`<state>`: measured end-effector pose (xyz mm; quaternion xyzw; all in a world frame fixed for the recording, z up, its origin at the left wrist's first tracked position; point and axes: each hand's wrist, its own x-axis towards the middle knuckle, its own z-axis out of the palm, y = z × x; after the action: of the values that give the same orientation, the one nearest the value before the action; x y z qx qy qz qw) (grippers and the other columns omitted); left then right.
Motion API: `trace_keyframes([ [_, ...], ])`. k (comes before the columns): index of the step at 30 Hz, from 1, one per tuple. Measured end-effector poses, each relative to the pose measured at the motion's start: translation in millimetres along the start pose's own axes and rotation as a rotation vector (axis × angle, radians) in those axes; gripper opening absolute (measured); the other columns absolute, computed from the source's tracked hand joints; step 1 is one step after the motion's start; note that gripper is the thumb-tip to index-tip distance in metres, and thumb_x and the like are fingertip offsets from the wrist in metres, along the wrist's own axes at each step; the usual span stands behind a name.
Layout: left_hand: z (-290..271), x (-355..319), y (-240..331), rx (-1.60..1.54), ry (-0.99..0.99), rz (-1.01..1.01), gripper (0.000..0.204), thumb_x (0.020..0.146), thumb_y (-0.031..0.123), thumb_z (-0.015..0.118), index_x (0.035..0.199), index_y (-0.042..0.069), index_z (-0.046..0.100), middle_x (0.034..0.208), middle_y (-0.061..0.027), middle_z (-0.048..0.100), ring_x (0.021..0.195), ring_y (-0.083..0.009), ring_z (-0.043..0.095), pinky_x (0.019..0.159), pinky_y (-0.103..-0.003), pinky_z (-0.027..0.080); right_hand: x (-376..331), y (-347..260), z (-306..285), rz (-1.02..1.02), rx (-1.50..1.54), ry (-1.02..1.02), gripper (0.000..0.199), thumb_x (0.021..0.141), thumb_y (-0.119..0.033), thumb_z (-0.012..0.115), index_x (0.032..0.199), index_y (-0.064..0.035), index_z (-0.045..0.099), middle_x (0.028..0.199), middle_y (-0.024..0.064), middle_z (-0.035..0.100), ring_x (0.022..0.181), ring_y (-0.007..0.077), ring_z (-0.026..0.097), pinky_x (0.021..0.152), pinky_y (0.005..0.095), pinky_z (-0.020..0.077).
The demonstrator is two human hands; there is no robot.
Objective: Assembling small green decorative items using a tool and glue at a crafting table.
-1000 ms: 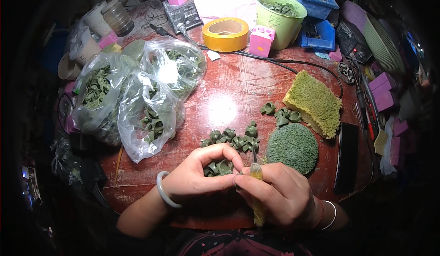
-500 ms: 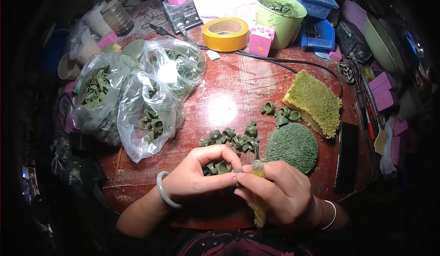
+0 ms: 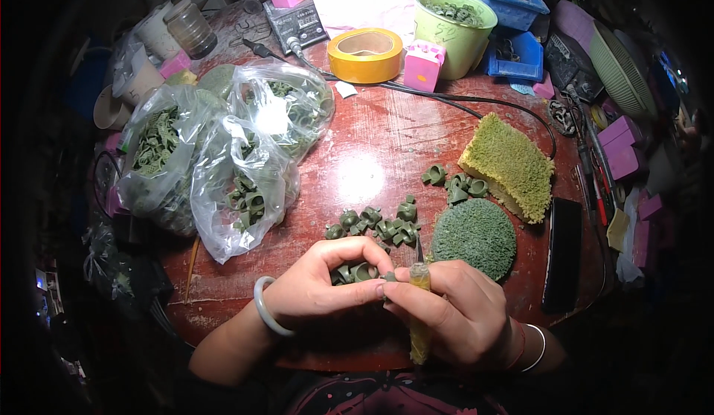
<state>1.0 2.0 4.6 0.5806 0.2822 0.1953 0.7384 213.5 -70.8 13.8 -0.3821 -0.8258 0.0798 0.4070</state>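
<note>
Close to the table's front edge, my left hand (image 3: pixel 327 275) pinches a small green piece (image 3: pixel 388 277) between thumb and forefinger. My right hand (image 3: pixel 457 303) meets it there, its fingertips at the same piece; most of the piece is hidden. Held in the right hand is a slim hand tool with a yellow-wrapped handle (image 3: pixel 420 326), its thin metal tip pointing away from me. Green ring-shaped pieces (image 3: pixel 361 271) show behind my left fingers. Several more green rings (image 3: pixel 398 230) lie loosely heaped just beyond my hands.
Clear plastic bags (image 3: pixel 249 169) of green pieces stand left. A round green pad (image 3: pixel 474 240), a yellow-green sponge (image 3: pixel 509 166) and a black phone (image 3: pixel 562 255) are at right. Farther back are a tape roll (image 3: pixel 365 73), a cable (image 3: pixel 461 100) and a green bucket (image 3: pixel 450 50).
The tool in my right hand has tilted slightly, its lower end shifting a little left and up. Both hands stay nearly in place.
</note>
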Motion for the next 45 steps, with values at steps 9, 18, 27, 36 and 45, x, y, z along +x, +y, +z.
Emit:
trace_keyframes([
  [9,-1.4,-1.1,-3.6,0.006,0.047,0.026,0.014,0.088,0.009,0.069,0.1,0.002,0.064,0.095,-0.002,0.064,0.088,-0.0077,0.057,0.079,-0.024,0.045,1.5,-2.5,-0.2,0.082,0.05,0.044,0.038,0.074,-0.003,0.08,0.109,-0.002,0.064,0.091,0.0124,0.066,0.072,0.0226,0.065,0.058,0.0304,0.0539],
  [18,-2.1,-0.9,-5.9,0.011,0.035,0.084,0.016,0.087,0.005,0.07,0.101,0.001,0.065,0.099,-0.0032,0.064,0.093,-0.01,0.058,0.086,-0.026,0.045,-0.5,0.8,-2.5,0.063,0.033,0.019,0.038,0.073,-0.002,0.079,0.109,-0.0015,0.064,0.088,0.0114,0.064,0.071,0.0233,0.064,0.058,0.0312,0.0535],
  [27,-0.6,0.2,-5.2,0.032,0.063,0.11,0.018,0.084,0.007,0.071,0.1,0.002,0.063,0.099,-0.0042,0.064,0.093,-0.0111,0.059,0.086,-0.026,0.046,2.0,-1.7,-2.8,0.088,0.032,0.021,0.038,0.073,-0.002,0.08,0.108,-0.0014,0.064,0.086,0.0111,0.064,0.07,0.023,0.064,0.058,0.0319,0.0527],
  [36,-0.7,2.6,-6.5,0.067,0.056,0.118,0.017,0.086,0.007,0.068,0.102,0.001,0.063,0.099,-0.004,0.062,0.094,-0.0106,0.057,0.086,-0.026,0.044,-0.2,0.0,-1.7,0.075,0.01,-0.023,0.034,0.074,-0.004,0.079,0.106,-0.0015,0.067,0.086,0.0108,0.063,0.071,0.0241,0.064,0.059,0.032,0.0523],
  [45,0.7,1.8,-6.6,0.045,0.055,0.083,0.018,0.086,0.007,0.067,0.103,0.002,0.062,0.099,-0.0035,0.06,0.093,-0.0101,0.055,0.085,-0.026,0.043,0.1,-0.8,-2.5,0.076,-0.016,-0.06,0.033,0.075,-0.007,0.079,0.105,-0.0021,0.067,0.085,0.01,0.062,0.07,0.0236,0.064,0.058,0.0318,0.0517],
])
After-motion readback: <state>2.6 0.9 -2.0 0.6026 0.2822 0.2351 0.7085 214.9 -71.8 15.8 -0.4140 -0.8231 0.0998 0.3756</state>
